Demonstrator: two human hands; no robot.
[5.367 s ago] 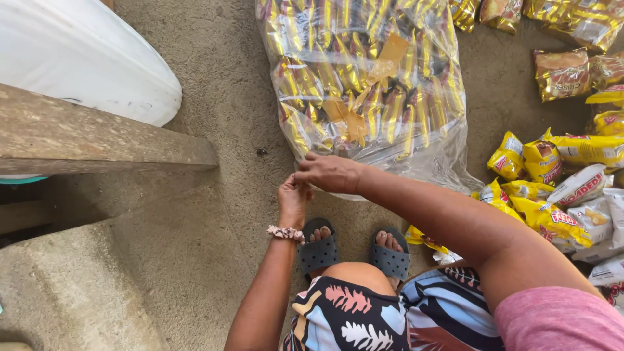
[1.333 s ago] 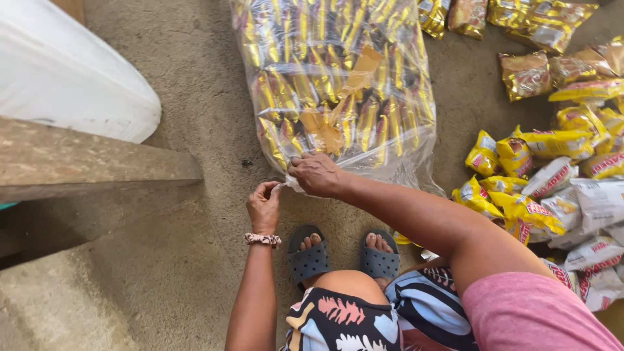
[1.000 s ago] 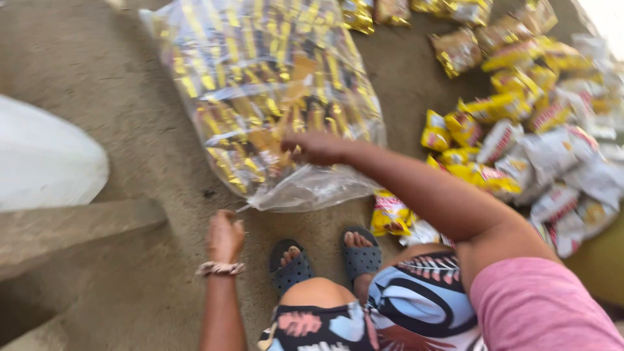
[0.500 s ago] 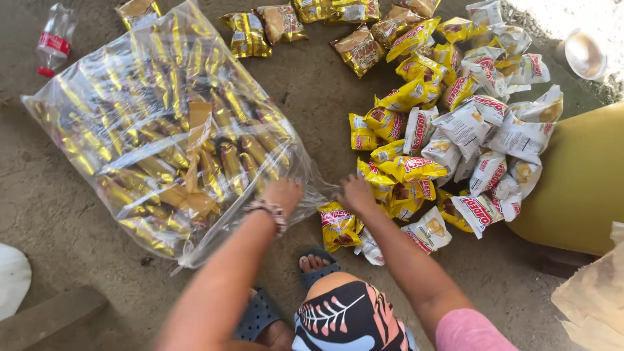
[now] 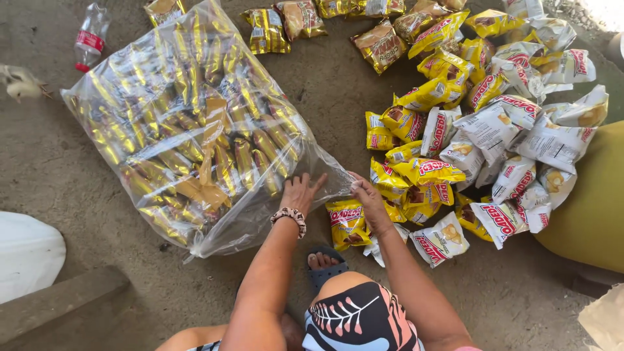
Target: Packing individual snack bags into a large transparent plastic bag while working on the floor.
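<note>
Head view of a person bent over a large clear plastic bag point(image 5: 195, 136) that lies flat on the dirt floor point(image 5: 71, 188), packed with rows of small gold-wrapped snack packs. The left hand point(image 5: 300, 193) rests on the bag's loose near corner with fingers spread and flat, pressing the film rather than gripping it. The right hand point(image 5: 369, 198) is closed in a pinch on the slack edge of the same film, just beside the left; the exact finger contact is hard to make out against the transparent plastic. The bag appears bulky and fairly heavy for its thin skin: the film is soft, slippery and prone to stretch or tear, while the contents can shift as a loose mass. The empty gathered corner near the hands offers the best purchase; lifting would likely need support beneath the filled body. To the right lies a heap of yellow and white snack packets point(image 5: 481, 130), one touching the right wrist. A plastic bottle point(image 5: 90, 36) lies at upper left.
</note>
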